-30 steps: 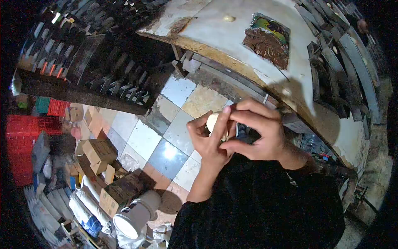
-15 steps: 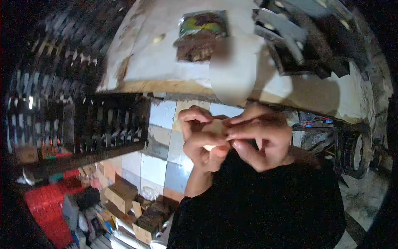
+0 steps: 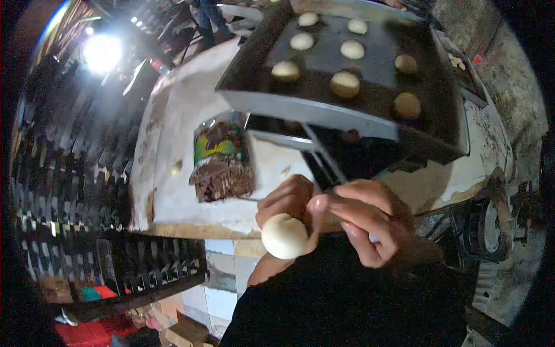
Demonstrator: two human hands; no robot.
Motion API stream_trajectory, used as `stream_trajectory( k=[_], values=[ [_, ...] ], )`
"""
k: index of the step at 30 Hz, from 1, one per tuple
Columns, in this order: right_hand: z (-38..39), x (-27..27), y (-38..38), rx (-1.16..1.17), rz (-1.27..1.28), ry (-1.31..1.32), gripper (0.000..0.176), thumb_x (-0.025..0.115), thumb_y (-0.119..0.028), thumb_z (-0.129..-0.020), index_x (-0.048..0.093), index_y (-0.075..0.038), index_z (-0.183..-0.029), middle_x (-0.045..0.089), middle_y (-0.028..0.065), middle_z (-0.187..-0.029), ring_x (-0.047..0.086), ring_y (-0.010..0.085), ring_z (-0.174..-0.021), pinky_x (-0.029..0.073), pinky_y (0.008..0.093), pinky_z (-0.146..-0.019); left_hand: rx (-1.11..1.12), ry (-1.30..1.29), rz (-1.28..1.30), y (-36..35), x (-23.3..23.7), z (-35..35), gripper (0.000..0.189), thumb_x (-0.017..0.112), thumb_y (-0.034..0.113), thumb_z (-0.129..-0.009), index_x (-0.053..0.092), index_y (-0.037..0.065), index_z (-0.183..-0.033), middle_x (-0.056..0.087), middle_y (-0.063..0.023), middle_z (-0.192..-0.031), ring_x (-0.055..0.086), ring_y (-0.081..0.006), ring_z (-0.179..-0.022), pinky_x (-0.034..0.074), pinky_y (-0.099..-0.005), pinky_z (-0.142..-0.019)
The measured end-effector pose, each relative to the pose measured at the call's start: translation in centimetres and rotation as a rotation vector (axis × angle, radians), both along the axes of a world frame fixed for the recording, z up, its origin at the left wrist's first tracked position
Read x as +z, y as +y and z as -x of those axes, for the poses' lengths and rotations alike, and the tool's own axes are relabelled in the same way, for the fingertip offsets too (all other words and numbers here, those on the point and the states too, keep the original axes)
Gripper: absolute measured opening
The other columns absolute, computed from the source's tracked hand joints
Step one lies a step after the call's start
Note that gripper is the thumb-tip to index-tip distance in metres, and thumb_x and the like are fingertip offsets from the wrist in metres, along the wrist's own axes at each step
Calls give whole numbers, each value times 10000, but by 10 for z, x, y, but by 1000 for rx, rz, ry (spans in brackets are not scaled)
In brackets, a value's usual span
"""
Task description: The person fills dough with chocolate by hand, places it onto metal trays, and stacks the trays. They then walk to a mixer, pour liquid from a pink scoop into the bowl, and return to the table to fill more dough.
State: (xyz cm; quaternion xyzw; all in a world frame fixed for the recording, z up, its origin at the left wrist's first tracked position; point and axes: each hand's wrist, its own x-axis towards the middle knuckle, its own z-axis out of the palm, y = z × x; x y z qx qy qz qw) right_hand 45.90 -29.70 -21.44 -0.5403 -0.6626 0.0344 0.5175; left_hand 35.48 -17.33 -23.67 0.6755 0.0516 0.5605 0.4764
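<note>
A smooth, pale dough ball [image 3: 284,236] sits in my left hand [image 3: 293,199], whose fingers curl behind it. Just to the right is my right hand [image 3: 370,222], its fingers bent toward the left hand and the thumb apart below them. The right fingertips are close to the left thumb; whether they touch cannot be told. I see nothing between the right fingers. Beyond my hands lies an opened plastic bag [image 3: 222,159] with a dark brown, crumbly filling in it.
A dark metal tray [image 3: 324,110] with several dough balls [image 3: 346,84] rests on the pale worktop [image 3: 167,202]. A small dough bit [image 3: 176,168] lies left of the bag. Dark stacked racks [image 3: 63,179] stand at left, with a bright lamp [image 3: 103,54] above. A person's legs [image 3: 209,20] show at the back.
The view has tilted up, bringing the tray into sight. My right fingers have moved off the dough, which now shows as a round, smooth ball in my left hand.
</note>
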Motion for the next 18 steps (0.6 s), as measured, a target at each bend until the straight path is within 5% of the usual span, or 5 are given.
stream_trajectory(
  k=[6,8,10,15,18],
  values=[
    [-39,45,10,-305,-467,-819,209,648,-120,-813,610,-74,-1013,608,125,-969,617,274,-907,507,426,-850,-557,500,-168,10,60,-60,169,713,190,-767,606,63,-742,565,-85,-645,520,-264,-510,455,-341,-495],
    [-66,53,13,-298,-368,-771,182,639,-201,-857,614,-78,-989,618,104,-932,622,246,-901,489,416,-891,-545,493,-3,-1,65,-77,165,734,144,-745,615,45,-802,551,-99,-651,524,-287,-523,474,-353,-528],
    [-112,71,15,-90,-129,-348,198,603,-209,-896,594,-39,-997,620,128,-887,629,227,-839,499,326,-798,-623,443,51,4,57,-94,266,746,124,-735,609,16,-936,537,-120,-698,540,-301,-583,485,-371,-574],
    [-249,116,57,-376,270,24,359,484,-348,-982,612,-19,-1043,648,106,-927,620,215,-833,480,319,-789,-735,406,-178,34,59,-108,605,758,110,-730,516,7,-1275,549,-141,-907,571,-288,-758,499,-370,-679],
    [-332,84,97,-522,445,-384,402,453,-353,-993,563,3,-1145,606,176,-1095,583,293,-1018,435,388,-927,-690,258,-247,33,51,-109,547,753,124,-744,548,10,-1237,550,-142,-977,581,-305,-869,500,-379,-753]
  ],
)
